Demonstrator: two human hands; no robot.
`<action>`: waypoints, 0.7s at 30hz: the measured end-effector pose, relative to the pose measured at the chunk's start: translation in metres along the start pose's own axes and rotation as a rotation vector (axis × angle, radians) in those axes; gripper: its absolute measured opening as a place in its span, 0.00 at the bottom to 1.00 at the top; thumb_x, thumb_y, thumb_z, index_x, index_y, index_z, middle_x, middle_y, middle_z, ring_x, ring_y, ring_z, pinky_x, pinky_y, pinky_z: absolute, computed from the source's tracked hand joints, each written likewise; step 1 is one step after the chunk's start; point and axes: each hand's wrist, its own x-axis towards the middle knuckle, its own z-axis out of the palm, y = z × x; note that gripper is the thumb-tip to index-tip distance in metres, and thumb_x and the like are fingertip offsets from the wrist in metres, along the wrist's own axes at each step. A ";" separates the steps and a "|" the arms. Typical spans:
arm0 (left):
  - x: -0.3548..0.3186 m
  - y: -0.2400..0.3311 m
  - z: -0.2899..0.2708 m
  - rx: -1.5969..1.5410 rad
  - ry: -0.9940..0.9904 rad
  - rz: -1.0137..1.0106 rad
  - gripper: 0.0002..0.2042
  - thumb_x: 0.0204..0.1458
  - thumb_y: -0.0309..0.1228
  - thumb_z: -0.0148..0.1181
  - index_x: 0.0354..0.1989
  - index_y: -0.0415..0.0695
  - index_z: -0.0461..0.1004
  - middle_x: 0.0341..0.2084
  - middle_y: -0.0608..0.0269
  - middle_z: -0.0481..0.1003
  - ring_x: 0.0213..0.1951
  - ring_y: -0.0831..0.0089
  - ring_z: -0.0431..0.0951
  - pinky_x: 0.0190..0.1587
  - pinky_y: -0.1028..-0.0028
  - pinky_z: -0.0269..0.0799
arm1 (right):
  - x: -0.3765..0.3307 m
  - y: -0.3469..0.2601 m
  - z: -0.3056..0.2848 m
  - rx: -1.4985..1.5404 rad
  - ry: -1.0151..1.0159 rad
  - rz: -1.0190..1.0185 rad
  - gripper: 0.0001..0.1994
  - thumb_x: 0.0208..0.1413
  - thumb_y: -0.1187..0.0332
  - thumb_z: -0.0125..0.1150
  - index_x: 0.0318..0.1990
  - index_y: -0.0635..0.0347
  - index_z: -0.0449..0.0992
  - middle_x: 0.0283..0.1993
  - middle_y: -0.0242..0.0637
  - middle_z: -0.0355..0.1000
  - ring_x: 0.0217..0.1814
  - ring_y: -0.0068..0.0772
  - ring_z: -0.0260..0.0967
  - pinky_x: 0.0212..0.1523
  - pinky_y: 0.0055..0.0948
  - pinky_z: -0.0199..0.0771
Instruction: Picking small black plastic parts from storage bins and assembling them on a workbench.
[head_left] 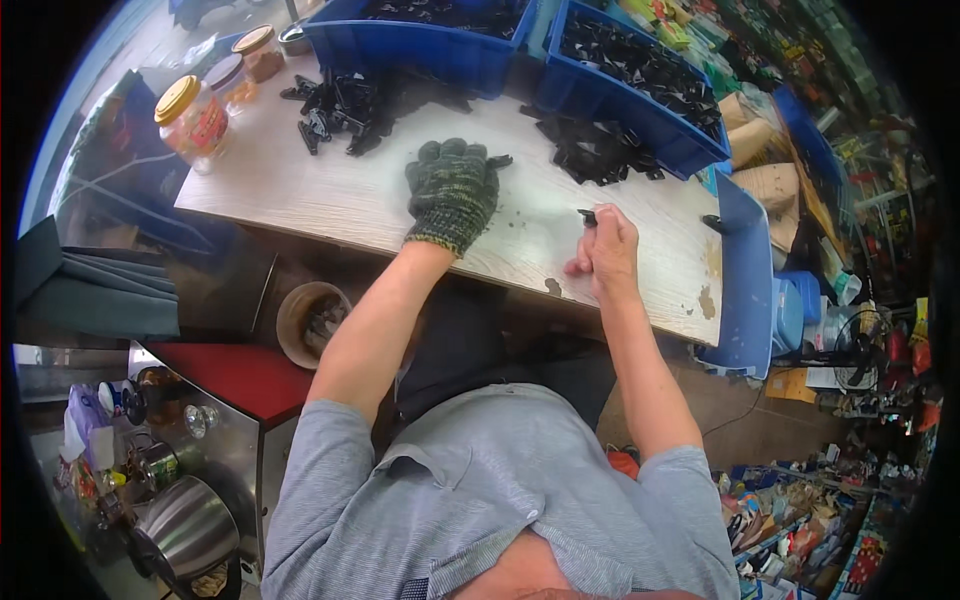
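Note:
My left hand (452, 190), in a dark green knitted work glove, rests over the table with its fingers curled. A small black plastic part (500, 161) sticks out at its thumb side, apparently gripped there. The bare right hand (608, 250) is closed, pinching another small black part (588, 217) between thumb and forefinger. Beyond the left hand lies a heap of black clip-like parts (340, 110). A second heap of flat black pieces (595, 150) spreads out past my right hand. The exact kind of these parts is too small to tell.
Two blue bins (420, 45) (630, 112) full of black parts stand along the far side. Lidded jars (192, 120) stand at the table's left end. A blue tub (742, 280) adjoins the right edge. Below the near edge is a bucket (292, 318).

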 end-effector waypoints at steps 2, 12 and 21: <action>0.005 -0.004 -0.001 0.064 -0.341 0.011 0.15 0.54 0.36 0.62 0.48 0.45 0.77 0.35 0.54 0.79 0.35 0.56 0.80 0.41 0.60 0.75 | -0.001 -0.001 0.002 0.030 0.029 -0.003 0.15 0.65 0.58 0.49 0.26 0.55 0.64 0.14 0.26 0.53 0.11 0.20 0.50 0.12 0.32 0.67; -0.040 0.048 -0.010 -0.857 -0.333 0.016 0.12 0.60 0.35 0.56 0.46 0.44 0.79 0.40 0.51 0.79 0.43 0.53 0.79 0.46 0.58 0.74 | 0.001 0.010 0.001 0.077 0.112 -0.145 0.14 0.66 0.59 0.49 0.28 0.55 0.66 0.18 0.24 0.54 0.15 0.18 0.52 0.16 0.25 0.56; -0.041 0.079 0.003 -0.944 -0.329 -0.220 0.13 0.64 0.32 0.51 0.53 0.43 0.74 0.43 0.49 0.78 0.44 0.51 0.78 0.47 0.61 0.73 | 0.004 0.019 -0.005 -0.042 0.134 -0.245 0.15 0.65 0.61 0.53 0.25 0.55 0.65 0.22 0.19 0.54 0.25 0.13 0.51 0.24 0.21 0.53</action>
